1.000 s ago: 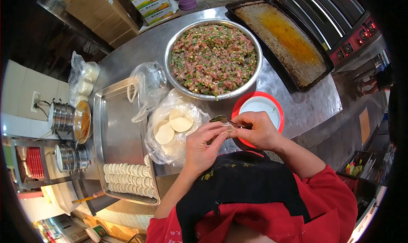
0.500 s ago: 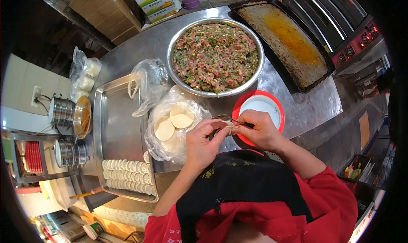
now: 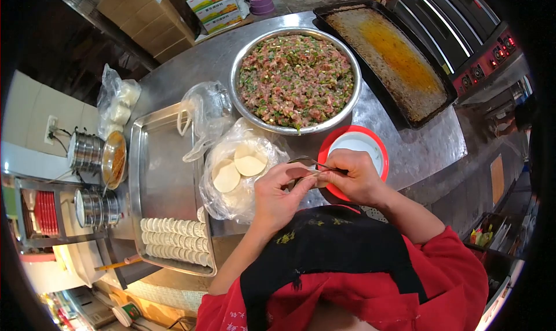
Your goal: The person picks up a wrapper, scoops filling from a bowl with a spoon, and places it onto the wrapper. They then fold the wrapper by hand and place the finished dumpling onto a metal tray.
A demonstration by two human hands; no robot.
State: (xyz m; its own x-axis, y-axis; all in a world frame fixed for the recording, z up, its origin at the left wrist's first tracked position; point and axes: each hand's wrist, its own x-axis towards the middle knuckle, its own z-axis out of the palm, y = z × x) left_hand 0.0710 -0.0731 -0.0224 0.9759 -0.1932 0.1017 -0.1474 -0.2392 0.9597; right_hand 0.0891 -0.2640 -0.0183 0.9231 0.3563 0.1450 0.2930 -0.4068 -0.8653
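My left hand (image 3: 279,193) and my right hand (image 3: 356,174) meet in front of my apron, fingers pinched together on a pale dumpling (image 3: 313,173), mostly covered by the fingers. A thin metal filling spatula (image 3: 302,160) also stays in my right hand, pointing left. Just left of my hands, round dough wrappers (image 3: 250,163) lie in an open plastic bag (image 3: 211,200). Beyond them a steel bowl (image 3: 234,99) is heaped with minced meat and chopped greens (image 3: 296,79). A red-rimmed white bowl (image 3: 383,148) sits behind my right hand.
At left a metal tray (image 3: 162,157) bears rows of shaped dumplings (image 3: 174,238) at its near end. A dark baking pan (image 3: 405,59) with an orange-yellow patch lies far right beside an oven (image 3: 486,67). Another plastic bag (image 3: 205,108) overlaps the tray's edge.
My fingers shift slightly along the dumpling's edge, still pinching. The whole view moves very little; the bowls, wrappers and tray stay in place.
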